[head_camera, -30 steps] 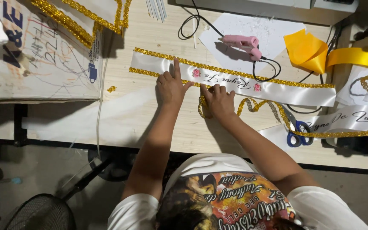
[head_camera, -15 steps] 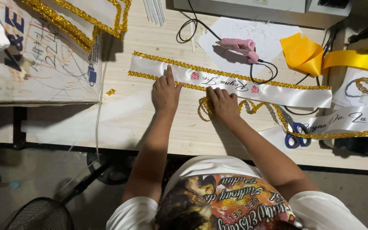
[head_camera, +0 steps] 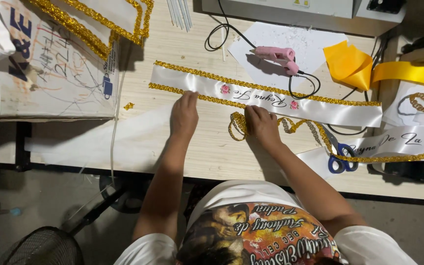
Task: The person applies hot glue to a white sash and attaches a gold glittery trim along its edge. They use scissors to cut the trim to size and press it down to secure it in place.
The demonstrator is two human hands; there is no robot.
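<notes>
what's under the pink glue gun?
The pink glue gun lies on a white paper sheet speckled with small bits, on the wooden table. Its black cord trails off the sheet. Whatever is directly beneath the gun is covered.

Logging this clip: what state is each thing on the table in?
White sash: laid flat, gold trim along both edges.
Loose gold trim: curled, unattached.
Left hand: pressing the sash's lower edge.
Right hand: resting on the loose trim.
Glue gun: lying down, corded.
Scissors: closed.
</notes>
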